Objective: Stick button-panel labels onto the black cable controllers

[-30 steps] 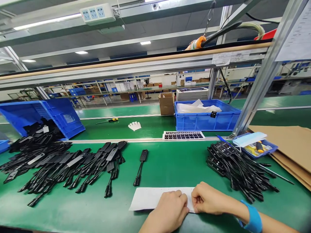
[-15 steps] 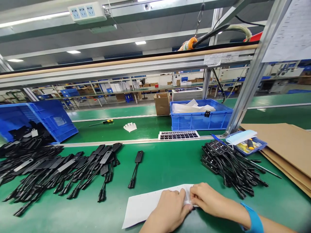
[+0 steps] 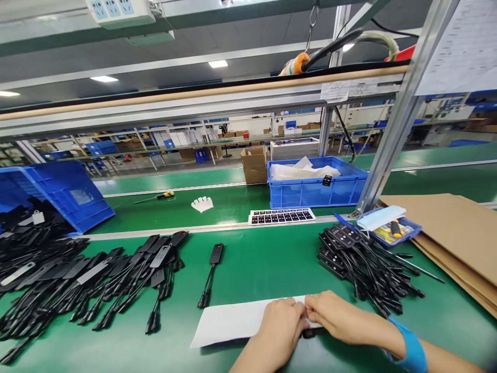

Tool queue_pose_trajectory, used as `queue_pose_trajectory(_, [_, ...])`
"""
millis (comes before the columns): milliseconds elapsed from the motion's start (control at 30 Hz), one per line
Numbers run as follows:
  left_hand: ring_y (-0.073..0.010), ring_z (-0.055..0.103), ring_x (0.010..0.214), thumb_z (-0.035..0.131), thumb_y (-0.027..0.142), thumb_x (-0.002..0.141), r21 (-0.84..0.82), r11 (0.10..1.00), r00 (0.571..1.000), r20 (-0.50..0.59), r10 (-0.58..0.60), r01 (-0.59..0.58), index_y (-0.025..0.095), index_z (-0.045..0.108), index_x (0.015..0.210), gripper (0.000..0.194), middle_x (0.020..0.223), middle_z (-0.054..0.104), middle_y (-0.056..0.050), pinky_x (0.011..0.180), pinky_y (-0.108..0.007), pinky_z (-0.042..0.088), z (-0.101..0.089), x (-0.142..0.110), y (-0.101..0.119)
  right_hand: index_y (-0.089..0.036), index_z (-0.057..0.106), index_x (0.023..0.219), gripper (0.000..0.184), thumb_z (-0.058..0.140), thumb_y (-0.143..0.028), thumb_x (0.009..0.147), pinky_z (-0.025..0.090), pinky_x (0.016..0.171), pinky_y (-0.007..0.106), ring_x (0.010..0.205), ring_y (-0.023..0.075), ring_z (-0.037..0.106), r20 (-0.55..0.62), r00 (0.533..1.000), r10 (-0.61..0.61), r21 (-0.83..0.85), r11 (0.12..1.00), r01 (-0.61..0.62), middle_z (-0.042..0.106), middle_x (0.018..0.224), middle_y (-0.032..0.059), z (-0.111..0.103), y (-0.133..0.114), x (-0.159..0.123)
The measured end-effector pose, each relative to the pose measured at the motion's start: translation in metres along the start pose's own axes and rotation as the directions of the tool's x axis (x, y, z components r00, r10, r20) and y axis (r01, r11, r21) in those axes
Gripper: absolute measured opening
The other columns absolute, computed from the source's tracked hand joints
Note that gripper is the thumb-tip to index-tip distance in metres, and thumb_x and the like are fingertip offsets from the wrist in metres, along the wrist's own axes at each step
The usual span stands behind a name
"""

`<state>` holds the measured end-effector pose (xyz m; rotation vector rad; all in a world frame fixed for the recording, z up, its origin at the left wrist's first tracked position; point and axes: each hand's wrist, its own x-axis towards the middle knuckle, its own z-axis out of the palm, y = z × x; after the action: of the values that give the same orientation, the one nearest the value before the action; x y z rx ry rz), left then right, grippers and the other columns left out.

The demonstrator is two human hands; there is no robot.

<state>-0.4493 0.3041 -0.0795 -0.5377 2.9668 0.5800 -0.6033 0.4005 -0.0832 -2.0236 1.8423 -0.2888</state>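
A long white sheet [image 3: 229,324] is held low over the green bench, its plain side showing and its left end slightly raised. My left hand [image 3: 277,329] has its fingers bent around the sheet's right part. Close against it, my right hand [image 3: 336,316] pinches the sheet's right end, with a blue band on that wrist. Small dark pieces [image 3: 309,333] show beneath the hands; what they are is partly hidden. One black controller with two short cable ends [image 3: 216,254] lies alone beyond the sheet.
Many black cabled controllers [image 3: 128,274] lie heaped at the left by a tipped blue crate [image 3: 72,194]. A pile with labelled faces [image 3: 345,238] lies at right. Beyond are a sticker sheet [image 3: 281,216], white glove [image 3: 202,204], screwdriver [image 3: 165,195], blue bin [image 3: 318,191] and cardboard [image 3: 462,228].
Both hands still grip the sheet. My left hand has turned and its fingers have curled closer to the right hand. The sheet's near left corner has lifted; the view has shifted slightly.
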Motion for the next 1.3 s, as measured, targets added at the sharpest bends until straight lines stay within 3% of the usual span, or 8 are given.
queue_pose_trajectory(200, [-0.0324,0.067,0.085,0.046,0.026,0.088,-0.016,0.999,0.997,0.060,-0.051,0.052,0.015,0.066,0.092,0.024,0.089,0.071,-0.014,0.072,-0.039,0.048,-0.014,0.011,-0.002,-0.020,0.049,0.079,0.019,0.037,-0.021,0.093,0.034,0.060,0.026,0.070,0.0179,0.055,-0.028,0.999,-0.033,0.074,0.997,0.035,0.062,0.078,0.0034,-0.009,0.006,0.003])
queue_pose_trajectory(367, [-0.0227,0.068,0.077,0.060,0.029,0.079,-0.057,0.997,0.989,0.142,-0.051,0.060,0.022,0.069,0.081,0.012,0.080,0.073,-0.003,0.063,-0.026,0.045,-0.032,0.003,-0.015,-0.020,0.055,0.084,0.014,0.044,-0.013,0.084,0.032,0.058,0.025,0.068,0.0174,0.057,0.034,0.999,-0.013,0.072,0.997,0.010,0.062,0.074,0.0016,-0.020,0.011,0.008])
queue_pose_trajectory(567, [-0.0342,0.065,0.087,0.038,0.012,0.086,0.055,0.976,0.971,0.106,-0.215,0.210,0.007,0.063,0.098,0.028,0.095,0.068,-0.020,0.074,-0.044,0.047,-0.035,-0.015,-0.026,-0.021,0.058,0.091,0.026,0.045,-0.005,0.075,0.041,0.069,0.025,0.080,0.0185,0.059,0.071,0.997,-0.024,0.154,0.988,0.013,0.065,0.083,0.0021,-0.022,0.013,0.007])
queue_pose_trajectory(767, [-0.0180,0.064,0.082,0.064,0.037,0.078,-0.116,0.990,0.991,0.115,-0.067,0.080,0.025,0.064,0.087,0.014,0.091,0.068,0.002,0.069,-0.024,0.046,-0.041,-0.032,-0.038,-0.021,0.058,0.091,0.023,0.038,-0.010,0.085,0.042,0.075,0.030,0.087,0.0213,0.057,0.047,0.998,0.030,0.157,0.987,-0.037,0.064,0.089,0.0046,-0.021,0.009,0.006])
queue_pose_trajectory(833, [-0.0186,0.064,0.083,0.059,0.027,0.081,-0.075,0.993,0.990,0.120,-0.078,0.087,0.024,0.064,0.083,0.006,0.092,0.068,0.002,0.071,-0.025,0.045,-0.038,-0.032,-0.037,-0.021,0.057,0.090,0.022,0.038,-0.010,0.085,0.042,0.075,0.030,0.088,0.0216,0.057,0.065,0.997,0.049,0.173,0.983,-0.059,0.064,0.088,0.0045,-0.022,0.008,0.006])
queue_pose_trajectory(1033, [-0.0314,0.065,0.086,0.038,0.014,0.088,0.077,0.974,0.964,0.150,-0.220,0.211,0.010,0.059,0.104,0.027,0.098,0.068,-0.017,0.075,-0.041,0.047,-0.025,-0.015,-0.030,-0.022,0.056,0.090,0.020,0.041,-0.011,0.083,0.041,0.077,0.030,0.089,0.0210,0.056,0.040,0.996,0.077,0.228,0.970,-0.084,0.063,0.089,0.0031,-0.022,0.010,0.003])
queue_pose_trajectory(1200, [-0.0184,0.065,0.082,0.060,0.029,0.080,-0.074,0.993,0.974,0.214,-0.075,0.093,0.024,0.066,0.090,0.013,0.089,0.071,0.000,0.070,-0.023,0.045,-0.055,-0.035,-0.049,-0.023,0.056,0.090,0.020,0.043,-0.010,0.082,0.041,0.077,0.030,0.091,0.0219,0.056,0.040,0.994,0.102,0.271,0.957,-0.109,0.064,0.091,0.0026,-0.018,0.012,0.000])
queue_pose_trajectory(1300, [-0.0188,0.063,0.083,0.061,0.022,0.075,-0.095,0.991,0.973,0.218,-0.070,0.093,0.024,0.068,0.083,0.010,0.091,0.068,-0.001,0.069,-0.024,0.044,-0.065,-0.055,-0.059,-0.023,0.056,0.089,0.019,0.044,-0.011,0.082,0.041,0.076,0.030,0.091,0.0224,0.056,0.035,0.993,0.112,0.290,0.950,-0.118,0.064,0.090,0.0026,-0.016,0.015,-0.001])
